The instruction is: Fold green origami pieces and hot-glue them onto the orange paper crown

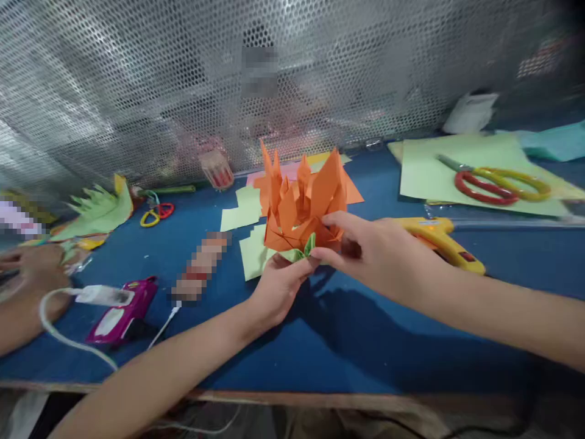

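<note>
Nearest the camera, the left forearm [169, 372] slants in over the table [347, 360], leading to the left hand [281, 289], which pinches a small green folded-paper leaf [309, 245] between thumb and fingers. The leaf sits at the near lower edge of an orange folded-paper flower [287, 210], whose pointed petals stand roughly upright, just beyond the fingertips of both hands. The leaf's tip points up, leaning slightly right. The left hand lies beneath and to the near side; the right hand [365, 244] comes from the right, its thumb tip at the leaf and its forefinger against the flower, a gap between the two; how firmly it grips, I cannot tell. Both hands are about equally near the leaf. Light green paper sheets [249, 259] lie beside and partly behind the flower. A yellow glue gun [439, 235] rests beyond the right forearm, with large scissors [489, 175] on pale green paper [457, 149] farther out. To the left are a magenta device [144, 299], small scissors [157, 206] and another person's hand [41, 268]. Perforated metal mesh [183, 79] rises behind.
</note>
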`<state>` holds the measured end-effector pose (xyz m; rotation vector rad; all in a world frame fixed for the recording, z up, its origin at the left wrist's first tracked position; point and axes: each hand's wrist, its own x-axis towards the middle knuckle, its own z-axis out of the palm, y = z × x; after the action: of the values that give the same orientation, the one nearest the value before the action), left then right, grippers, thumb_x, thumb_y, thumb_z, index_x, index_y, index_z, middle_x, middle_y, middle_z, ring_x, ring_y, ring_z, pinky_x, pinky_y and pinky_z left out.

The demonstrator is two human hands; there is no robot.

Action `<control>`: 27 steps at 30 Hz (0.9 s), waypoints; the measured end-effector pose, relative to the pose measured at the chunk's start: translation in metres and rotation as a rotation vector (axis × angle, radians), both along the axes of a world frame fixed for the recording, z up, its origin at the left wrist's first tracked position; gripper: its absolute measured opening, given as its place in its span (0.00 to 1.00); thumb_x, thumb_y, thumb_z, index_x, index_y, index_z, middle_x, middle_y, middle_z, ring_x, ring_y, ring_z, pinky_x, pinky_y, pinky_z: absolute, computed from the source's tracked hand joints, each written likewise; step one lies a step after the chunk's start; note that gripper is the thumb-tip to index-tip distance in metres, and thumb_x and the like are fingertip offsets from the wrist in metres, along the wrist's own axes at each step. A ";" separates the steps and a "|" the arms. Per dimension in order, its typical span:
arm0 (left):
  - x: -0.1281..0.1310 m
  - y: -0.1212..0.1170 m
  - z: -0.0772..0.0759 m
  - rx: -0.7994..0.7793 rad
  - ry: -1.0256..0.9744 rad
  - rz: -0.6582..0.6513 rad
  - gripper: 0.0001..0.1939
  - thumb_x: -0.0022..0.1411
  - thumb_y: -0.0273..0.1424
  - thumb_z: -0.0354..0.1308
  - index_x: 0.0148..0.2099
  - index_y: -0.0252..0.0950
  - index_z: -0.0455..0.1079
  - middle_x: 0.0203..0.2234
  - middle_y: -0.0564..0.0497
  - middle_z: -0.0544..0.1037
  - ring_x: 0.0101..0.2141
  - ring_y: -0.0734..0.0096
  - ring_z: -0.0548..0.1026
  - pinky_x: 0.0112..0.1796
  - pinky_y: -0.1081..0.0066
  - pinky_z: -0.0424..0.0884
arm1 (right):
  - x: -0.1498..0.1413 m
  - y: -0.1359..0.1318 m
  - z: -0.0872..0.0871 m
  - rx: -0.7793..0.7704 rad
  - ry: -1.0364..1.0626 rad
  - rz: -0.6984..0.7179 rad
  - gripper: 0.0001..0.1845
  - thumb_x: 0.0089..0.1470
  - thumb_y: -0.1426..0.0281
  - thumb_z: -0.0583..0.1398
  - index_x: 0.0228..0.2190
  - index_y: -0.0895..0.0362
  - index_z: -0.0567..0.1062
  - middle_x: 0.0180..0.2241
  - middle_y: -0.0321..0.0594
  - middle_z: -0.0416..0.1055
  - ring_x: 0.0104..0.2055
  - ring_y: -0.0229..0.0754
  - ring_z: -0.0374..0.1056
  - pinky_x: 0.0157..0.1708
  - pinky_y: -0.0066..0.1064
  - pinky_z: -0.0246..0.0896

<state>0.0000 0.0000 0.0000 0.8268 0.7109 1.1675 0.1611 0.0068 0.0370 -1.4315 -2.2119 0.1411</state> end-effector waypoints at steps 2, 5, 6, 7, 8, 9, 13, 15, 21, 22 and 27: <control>0.001 0.000 -0.001 0.013 0.000 0.004 0.13 0.45 0.28 0.72 0.35 0.40 0.74 0.25 0.60 0.78 0.31 0.78 0.75 0.38 0.76 0.69 | -0.001 0.002 0.004 -0.081 0.056 0.034 0.15 0.54 0.59 0.59 0.39 0.56 0.70 0.15 0.30 0.66 0.16 0.36 0.59 0.21 0.29 0.51; 0.001 0.000 -0.002 0.037 0.008 -0.003 0.12 0.46 0.28 0.71 0.35 0.40 0.74 0.25 0.59 0.78 0.32 0.75 0.76 0.42 0.74 0.69 | -0.003 0.003 0.010 -0.283 0.170 0.083 0.13 0.54 0.57 0.57 0.33 0.54 0.67 0.14 0.28 0.64 0.13 0.34 0.57 0.16 0.27 0.50; 0.001 0.000 -0.002 0.045 0.013 -0.008 0.12 0.46 0.27 0.71 0.35 0.39 0.75 0.26 0.58 0.79 0.34 0.74 0.76 0.43 0.72 0.69 | -0.003 0.003 0.011 -0.374 0.216 0.097 0.13 0.54 0.57 0.57 0.31 0.53 0.65 0.14 0.27 0.64 0.13 0.33 0.57 0.15 0.26 0.50; 0.001 0.000 -0.003 0.052 0.018 -0.014 0.11 0.47 0.27 0.70 0.34 0.39 0.75 0.26 0.57 0.79 0.36 0.72 0.76 0.45 0.71 0.68 | -0.003 0.003 0.013 -0.463 0.261 0.109 0.13 0.54 0.57 0.56 0.29 0.53 0.63 0.14 0.27 0.64 0.12 0.33 0.58 0.13 0.26 0.50; 0.001 0.000 -0.003 0.061 0.024 -0.023 0.10 0.47 0.27 0.70 0.34 0.38 0.75 0.26 0.56 0.79 0.39 0.69 0.76 0.47 0.69 0.68 | -0.003 0.002 0.014 -0.539 0.300 0.120 0.14 0.54 0.57 0.57 0.28 0.52 0.61 0.13 0.26 0.64 0.12 0.33 0.58 0.12 0.25 0.50; 0.001 0.000 -0.004 0.072 0.032 -0.036 0.09 0.48 0.26 0.69 0.34 0.38 0.75 0.27 0.55 0.79 0.42 0.67 0.76 0.49 0.67 0.67 | -0.003 0.002 0.014 -0.595 0.331 0.131 0.15 0.53 0.57 0.57 0.26 0.52 0.60 0.13 0.25 0.64 0.12 0.32 0.58 0.11 0.24 0.49; 0.000 -0.001 -0.006 0.134 0.078 -0.064 0.06 0.51 0.27 0.67 0.33 0.37 0.75 0.29 0.53 0.80 0.48 0.63 0.74 0.52 0.63 0.65 | -0.002 0.002 0.016 -0.627 0.380 0.158 0.17 0.50 0.58 0.60 0.24 0.53 0.59 0.13 0.24 0.64 0.11 0.31 0.57 0.09 0.23 0.46; 0.000 -0.001 -0.006 0.148 0.089 -0.060 0.05 0.52 0.28 0.67 0.33 0.37 0.75 0.30 0.52 0.80 0.48 0.63 0.74 0.52 0.62 0.65 | -0.002 0.001 0.016 -0.610 0.400 0.160 0.15 0.51 0.60 0.60 0.23 0.53 0.60 0.13 0.25 0.64 0.11 0.30 0.57 0.10 0.23 0.48; -0.001 -0.001 -0.007 0.159 0.092 -0.037 0.05 0.52 0.27 0.66 0.34 0.38 0.75 0.39 0.52 0.79 0.46 0.65 0.74 0.51 0.64 0.67 | -0.003 -0.001 0.017 -0.584 0.448 0.152 0.09 0.51 0.64 0.60 0.24 0.55 0.67 0.14 0.27 0.64 0.13 0.30 0.58 0.13 0.24 0.52; -0.001 0.000 -0.007 0.162 0.092 -0.031 0.05 0.52 0.27 0.66 0.33 0.38 0.75 0.39 0.52 0.79 0.45 0.65 0.75 0.50 0.64 0.67 | -0.003 -0.001 0.017 -0.568 0.451 0.149 0.08 0.51 0.65 0.60 0.25 0.55 0.68 0.14 0.27 0.63 0.13 0.30 0.58 0.13 0.24 0.52; 0.000 -0.001 -0.010 0.172 0.098 -0.019 0.05 0.52 0.25 0.66 0.34 0.38 0.76 0.39 0.53 0.80 0.44 0.66 0.75 0.50 0.64 0.68 | -0.003 0.000 0.013 -0.483 0.452 0.161 0.06 0.50 0.65 0.59 0.27 0.55 0.73 0.18 0.31 0.68 0.19 0.33 0.61 0.17 0.26 0.54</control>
<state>-0.0005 -0.0013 -0.0096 1.0386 0.6881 1.1886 0.1579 0.0064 0.0502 -1.2791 -1.9767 1.0082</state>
